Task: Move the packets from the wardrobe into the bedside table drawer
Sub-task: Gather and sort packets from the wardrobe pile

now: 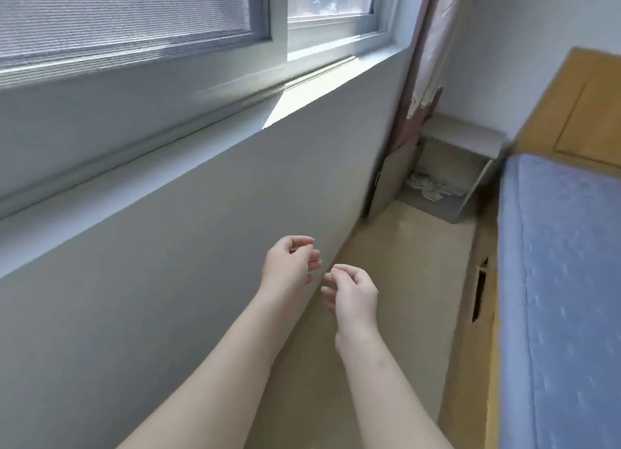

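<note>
The grey bedside table [465, 134] stands in the far corner between the wall and the bed, its drawer [437, 193] pulled open. Pale packets [425, 185] lie inside the drawer. My left hand [290, 260] and my right hand [353, 290] hang in front of me over the floor, well short of the drawer. Both have loosely curled fingers and hold nothing. The wardrobe is out of view.
A narrow strip of beige floor [386, 297] runs between the grey wall [168, 280] under the window and the bed with a blue mattress [564, 280] on a wooden frame [470, 348]. A curtain [423, 79] hangs in the corner above the bedside table.
</note>
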A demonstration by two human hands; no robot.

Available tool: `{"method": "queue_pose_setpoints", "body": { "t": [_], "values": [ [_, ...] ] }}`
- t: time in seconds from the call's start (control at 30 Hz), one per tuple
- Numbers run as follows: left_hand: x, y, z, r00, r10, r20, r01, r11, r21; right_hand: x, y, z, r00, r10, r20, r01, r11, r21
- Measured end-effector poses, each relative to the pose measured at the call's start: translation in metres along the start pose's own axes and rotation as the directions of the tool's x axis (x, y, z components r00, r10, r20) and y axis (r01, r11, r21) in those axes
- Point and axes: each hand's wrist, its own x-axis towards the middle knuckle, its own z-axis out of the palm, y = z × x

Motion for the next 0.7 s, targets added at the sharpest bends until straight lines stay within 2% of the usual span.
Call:
{"method": "queue_pose_setpoints", "body": {
  "t": [0.33, 0.57, 0.7],
  "values": [
    [0.105, 0.032, 0.08, 0.964, -0.021, 0.266, -0.012, 0.992, 0.122, 0.099, -0.052, -0.007, 0.966, 0.0, -0.26, 0.029, 0.994, 0.109],
    [0.163, 0.043, 0.14, 0.952, -0.014, 0.306, -0.034, 0.988, 0.151, 0.172, -0.08, -0.027, 0.948, -0.002, -0.318, 0.047, 0.99, 0.134],
    [0.204, 0.043, 0.197, 0.953, -0.017, 0.303, -0.03, 0.988, 0.15, 0.235, -0.104, -0.051, 0.955, -0.006, -0.298, 0.048, 0.99, 0.133]
  ]
}}
